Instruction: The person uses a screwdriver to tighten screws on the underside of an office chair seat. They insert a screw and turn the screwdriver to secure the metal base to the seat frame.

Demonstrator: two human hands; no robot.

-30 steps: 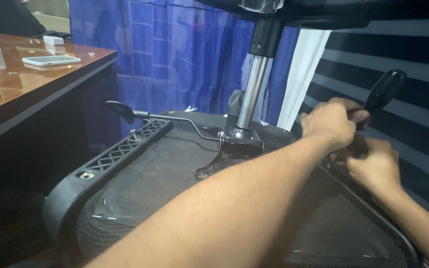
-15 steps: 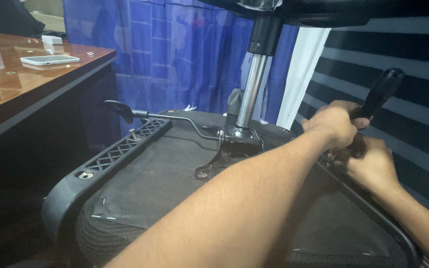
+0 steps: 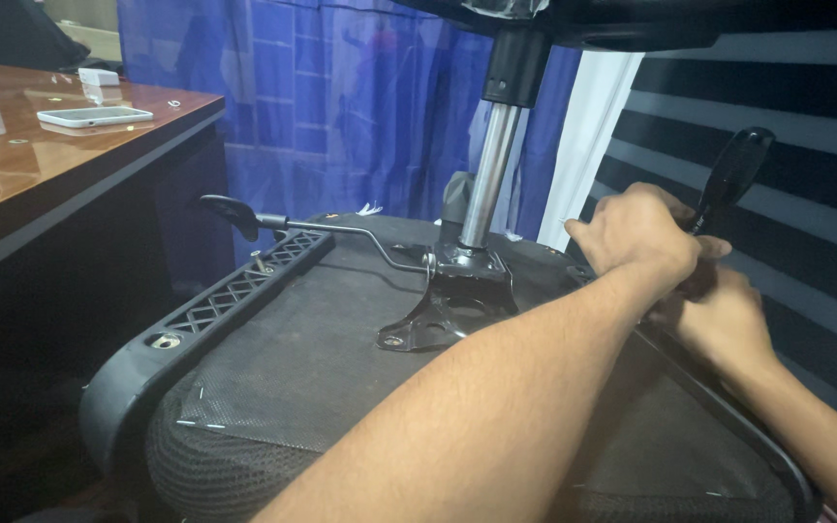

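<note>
An office chair seat (image 3: pixel 341 339) lies upside down, its black mesh underside facing up. My left hand (image 3: pixel 643 240) reaches across to the seat's right edge and is closed on a screwdriver (image 3: pixel 734 169) with a black handle that sticks up and to the right. Just below it, my right hand (image 3: pixel 721 318) rests with curled fingers against the black side frame (image 3: pixel 728 412). The left hand hides what the right hand grips, and the screwdriver tip is also hidden.
A metal gas cylinder (image 3: pixel 486 169) rises from the centre plate (image 3: pixel 452 300), and a lever (image 3: pixel 244 215) sticks out to the left. A brown desk (image 3: pixel 41 184) with a phone (image 3: pixel 94 116) stands at the left. Behind are a blue curtain (image 3: pixel 341 107) and a dark slatted wall (image 3: pixel 806 223).
Both hands stay at the seat's right edge. My left hand's fingers have shifted slightly on the screwdriver, and its handle has leaned a little.
</note>
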